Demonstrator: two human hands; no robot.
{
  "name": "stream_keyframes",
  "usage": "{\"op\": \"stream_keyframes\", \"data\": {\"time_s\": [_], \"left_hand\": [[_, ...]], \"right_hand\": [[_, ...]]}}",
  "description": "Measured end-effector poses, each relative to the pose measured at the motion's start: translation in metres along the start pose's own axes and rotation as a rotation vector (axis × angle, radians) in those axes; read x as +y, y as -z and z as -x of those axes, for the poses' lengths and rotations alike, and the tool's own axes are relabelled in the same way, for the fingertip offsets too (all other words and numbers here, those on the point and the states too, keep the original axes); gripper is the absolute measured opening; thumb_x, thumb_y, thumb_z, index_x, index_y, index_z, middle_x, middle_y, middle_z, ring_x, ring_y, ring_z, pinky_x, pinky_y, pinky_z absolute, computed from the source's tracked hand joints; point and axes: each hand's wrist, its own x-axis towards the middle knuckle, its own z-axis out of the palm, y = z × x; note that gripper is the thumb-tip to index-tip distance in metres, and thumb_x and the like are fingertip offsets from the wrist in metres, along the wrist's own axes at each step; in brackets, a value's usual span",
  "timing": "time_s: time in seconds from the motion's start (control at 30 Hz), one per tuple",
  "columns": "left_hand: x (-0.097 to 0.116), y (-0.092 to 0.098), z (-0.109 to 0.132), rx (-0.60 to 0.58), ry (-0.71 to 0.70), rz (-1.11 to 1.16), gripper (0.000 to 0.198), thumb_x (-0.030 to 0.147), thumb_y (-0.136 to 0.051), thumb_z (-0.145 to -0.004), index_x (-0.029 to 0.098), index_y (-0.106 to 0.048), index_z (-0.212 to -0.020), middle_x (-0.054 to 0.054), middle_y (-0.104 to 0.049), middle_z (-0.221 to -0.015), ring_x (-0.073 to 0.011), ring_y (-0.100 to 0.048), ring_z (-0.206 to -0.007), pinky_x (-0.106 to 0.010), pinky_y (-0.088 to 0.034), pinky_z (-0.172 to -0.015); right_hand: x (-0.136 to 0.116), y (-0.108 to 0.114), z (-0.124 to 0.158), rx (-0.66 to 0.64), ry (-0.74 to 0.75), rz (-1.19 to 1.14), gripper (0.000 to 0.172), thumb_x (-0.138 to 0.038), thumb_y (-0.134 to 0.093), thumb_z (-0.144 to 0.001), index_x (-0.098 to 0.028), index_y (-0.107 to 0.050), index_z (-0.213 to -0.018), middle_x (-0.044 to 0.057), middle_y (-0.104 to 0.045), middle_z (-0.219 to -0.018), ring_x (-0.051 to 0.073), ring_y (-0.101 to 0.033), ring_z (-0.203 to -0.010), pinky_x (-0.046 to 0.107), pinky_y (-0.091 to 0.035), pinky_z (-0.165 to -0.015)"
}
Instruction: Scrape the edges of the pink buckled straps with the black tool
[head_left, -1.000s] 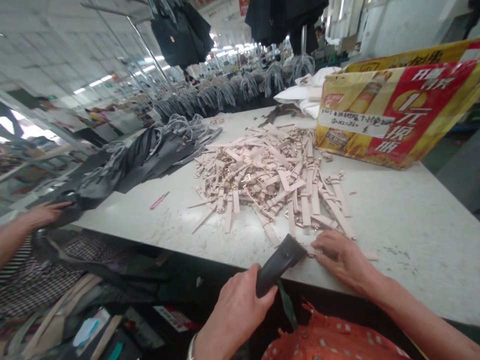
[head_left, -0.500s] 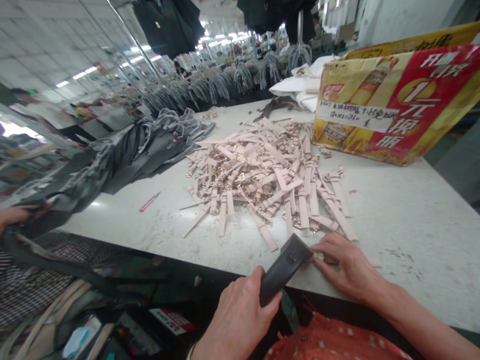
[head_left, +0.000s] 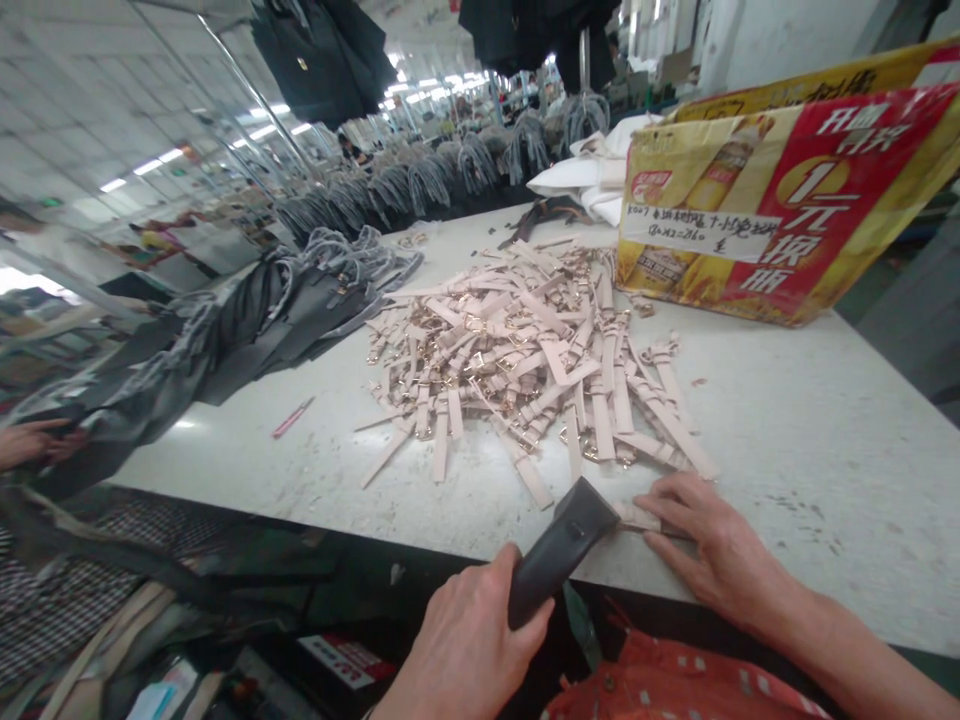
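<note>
My left hand (head_left: 476,625) is wrapped round a dark grey, block-shaped handheld tool (head_left: 562,550) whose exact kind I cannot make out. The tool's wide end points up and to the right, over the table's front edge. At that end lies a short pale beige strap (head_left: 637,517), pinned near the tabletop by the fingers of my right hand (head_left: 709,535). The tool's end partly hides the strap's left tip, so I cannot tell whether the two touch. Just beyond both hands spreads a heap of similar beige straps (head_left: 495,350) with gold-coloured buckles.
A yellow and red carton (head_left: 720,220) stands at the back right, beside white bundles (head_left: 585,175). Dark pieces with grey rope handles (head_left: 255,310) cover the table's left side, where another person's hand (head_left: 37,445) rests. A pink slim tool (head_left: 292,418) lies on the white table (head_left: 247,470).
My right hand has shifted slightly right, away from the tool's end, and more of the strap shows between them. The left hand keeps its hold on the tool.
</note>
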Motion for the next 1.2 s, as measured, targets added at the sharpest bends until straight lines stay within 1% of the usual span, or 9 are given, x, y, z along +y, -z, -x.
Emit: {"op": "stream_keyframes", "data": {"time_s": [0.1, 0.23, 0.37, 0.5, 0.63, 0.77, 0.97, 1.07, 1.2], "left_hand": [[0.004, 0.004, 0.003, -0.034, -0.025, -0.075, 0.023, 0.043, -0.048, -0.082, 0.024, -0.057, -0.092, -0.004, -0.069, -0.081, -0.0251, -0.066, -0.080, -0.032, -0.043, -0.068], [0.015, 0.009, 0.001, -0.050, -0.050, -0.166, 0.022, 0.039, -0.046, -0.084, 0.024, -0.057, -0.095, -0.004, -0.069, -0.081, -0.0256, -0.066, -0.078, -0.033, -0.044, -0.067], [0.026, 0.011, -0.005, -0.046, -0.093, -0.210, 0.021, 0.038, -0.044, -0.085, 0.024, -0.056, -0.096, -0.004, -0.068, -0.080, -0.0272, -0.066, -0.079, -0.037, -0.047, -0.070], [0.031, 0.010, -0.007, -0.017, -0.122, -0.228, 0.027, 0.039, -0.044, -0.086, 0.023, -0.055, -0.104, -0.006, -0.068, -0.085, -0.0279, -0.065, -0.085, -0.040, -0.047, -0.075], [0.033, 0.010, -0.010, 0.014, -0.137, -0.162, 0.028, 0.044, -0.042, -0.087, 0.023, -0.055, -0.101, -0.005, -0.068, -0.085, -0.0268, -0.065, -0.083, -0.038, -0.047, -0.072], [0.028, 0.012, -0.012, 0.031, -0.076, -0.079, 0.028, 0.046, -0.043, -0.086, 0.022, -0.056, -0.093, -0.005, -0.068, -0.079, -0.0246, -0.066, -0.079, -0.033, -0.046, -0.069], [0.015, 0.015, -0.004, 0.003, -0.058, -0.096, 0.022, 0.042, -0.045, -0.085, 0.023, -0.055, -0.088, -0.002, -0.068, -0.076, -0.0238, -0.066, -0.078, -0.030, -0.043, -0.065], [0.020, 0.014, -0.003, -0.012, -0.088, -0.126, 0.019, 0.040, -0.045, -0.085, 0.023, -0.055, -0.088, -0.002, -0.068, -0.076, -0.0238, -0.066, -0.076, -0.029, -0.042, -0.064], [0.034, 0.012, -0.008, 0.024, -0.126, -0.135, 0.020, 0.039, -0.044, -0.086, 0.024, -0.056, -0.091, -0.003, -0.068, -0.079, -0.0237, -0.066, -0.077, -0.030, -0.042, -0.065]], "right_hand": [[-0.002, 0.003, -0.002, -0.058, 0.014, -0.029, 0.036, -0.015, -0.050, -0.084, -0.020, -0.057, -0.119, 0.010, -0.056, -0.101, 0.023, -0.055, -0.096, 0.040, -0.051, -0.083], [-0.001, 0.004, -0.002, -0.092, -0.002, -0.067, 0.040, -0.014, -0.042, -0.089, -0.022, -0.049, -0.127, 0.010, -0.057, -0.101, 0.022, -0.054, -0.095, 0.041, -0.050, -0.084], [0.003, 0.000, 0.003, -0.050, -0.065, -0.104, 0.041, -0.015, -0.046, -0.086, -0.021, -0.045, -0.126, 0.010, -0.057, -0.106, 0.024, -0.054, -0.100, 0.042, -0.048, -0.089], [0.005, -0.004, 0.006, 0.015, -0.146, -0.137, 0.047, -0.015, -0.046, -0.083, -0.021, -0.038, -0.129, 0.009, -0.056, -0.103, 0.022, -0.056, -0.096, 0.039, -0.050, -0.086], [0.007, -0.005, 0.005, 0.013, -0.136, -0.150, 0.053, -0.017, -0.046, -0.084, -0.022, -0.032, -0.134, 0.008, -0.055, -0.104, 0.022, -0.055, -0.098, 0.041, -0.048, -0.089], [0.005, -0.003, 0.004, 0.010, -0.131, -0.157, 0.051, -0.021, -0.046, -0.085, -0.022, -0.032, -0.134, 0.008, -0.056, -0.103, 0.022, -0.056, -0.096, 0.041, -0.049, -0.088], [0.003, -0.001, 0.003, 0.007, -0.118, -0.141, 0.050, -0.019, -0.046, -0.084, -0.020, -0.033, -0.133, 0.009, -0.057, -0.101, 0.023, -0.057, -0.094, 0.043, -0.048, -0.087], [0.005, -0.002, 0.003, 0.020, -0.108, -0.133, 0.052, -0.018, -0.048, -0.083, -0.020, -0.034, -0.133, 0.009, -0.058, -0.101, 0.023, -0.057, -0.094, 0.042, -0.050, -0.086], [0.007, -0.003, 0.003, 0.042, -0.102, -0.143, 0.052, -0.018, -0.048, -0.083, -0.021, -0.036, -0.133, 0.009, -0.059, -0.101, 0.023, -0.059, -0.094, 0.041, -0.051, -0.085]]}}
